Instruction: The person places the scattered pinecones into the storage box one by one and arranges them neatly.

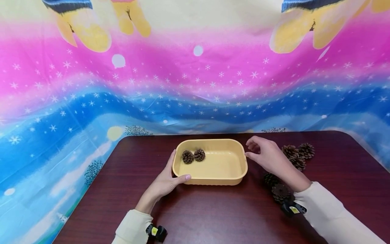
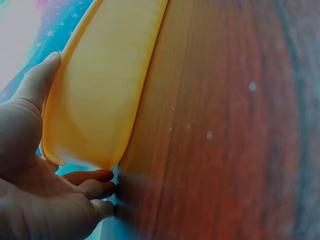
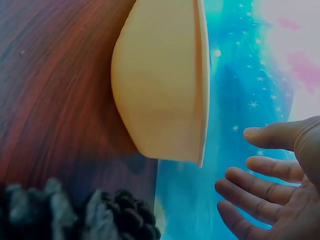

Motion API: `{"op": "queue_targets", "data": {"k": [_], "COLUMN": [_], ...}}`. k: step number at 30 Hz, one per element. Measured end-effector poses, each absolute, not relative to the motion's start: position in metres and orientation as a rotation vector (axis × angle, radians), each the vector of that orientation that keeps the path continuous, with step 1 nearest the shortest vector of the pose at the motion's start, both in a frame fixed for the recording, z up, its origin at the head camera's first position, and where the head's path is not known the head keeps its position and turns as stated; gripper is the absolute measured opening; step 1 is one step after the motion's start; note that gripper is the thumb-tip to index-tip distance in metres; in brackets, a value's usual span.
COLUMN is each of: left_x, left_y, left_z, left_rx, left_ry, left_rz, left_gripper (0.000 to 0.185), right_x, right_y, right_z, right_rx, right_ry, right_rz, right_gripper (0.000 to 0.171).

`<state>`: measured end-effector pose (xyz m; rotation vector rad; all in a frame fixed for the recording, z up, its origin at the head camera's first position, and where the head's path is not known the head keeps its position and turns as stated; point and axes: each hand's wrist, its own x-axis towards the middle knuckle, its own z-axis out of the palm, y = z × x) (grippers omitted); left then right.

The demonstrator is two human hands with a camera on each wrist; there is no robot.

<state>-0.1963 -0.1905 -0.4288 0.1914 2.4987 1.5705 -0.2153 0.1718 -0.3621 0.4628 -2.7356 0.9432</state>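
I count two brown pine cones (image 1: 193, 156) in the yellow plastic tub (image 1: 213, 178); my left hand (image 1: 166, 181) clasps its nine-o'clock rim, my right hand (image 1: 268, 156) hovers empty, fingers apart, and several loose cones (image 1: 297, 154) wait at three o'clock.

A yellow tray (image 1: 213, 181) is seen at the centre of a dark wooden table (image 1: 213, 217), with two pine cones (image 1: 193, 156) lying in its left part. Its left rim is held by the left hand (image 1: 166, 181), thumb on the near edge. The right hand (image 1: 269, 157) is held open just beside the right rim. More loose pine cones (image 1: 297, 156) are scattered at the right, partly hidden behind the right forearm.
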Motion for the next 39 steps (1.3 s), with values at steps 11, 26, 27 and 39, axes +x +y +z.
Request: {"op": "queue_targets", "data": {"k": [11, 26, 27, 39], "left_x": [-0.197, -0.196, -0.196, -0.196], "left_y": [-0.190, -0.190, -0.190, -0.190], "left_z": [-0.429, -0.429, -0.429, -0.428], "left_rx": [0.186, 0.189, 0.189, 0.189], "left_ry": [2.500, 2.497, 2.497, 2.502], "left_rz": [1.575, 1.572, 1.571, 1.565], "left_gripper": [0.117, 0.116, 0.116, 0.114], "right_x": [-0.211, -0.210, -0.210, -0.210], "right_y": [0.184, 0.192, 0.192, 0.198], "right_z": [-0.369, -0.377, -0.377, -0.385], "right_rx": [0.482, 0.451, 0.449, 0.427], "right_ry": [-2.729, -2.757, -2.756, -2.775], "right_rz": [0.935, 0.939, 0.938, 0.927], "right_gripper": [0.020, 0.018, 0.018, 0.018]}}
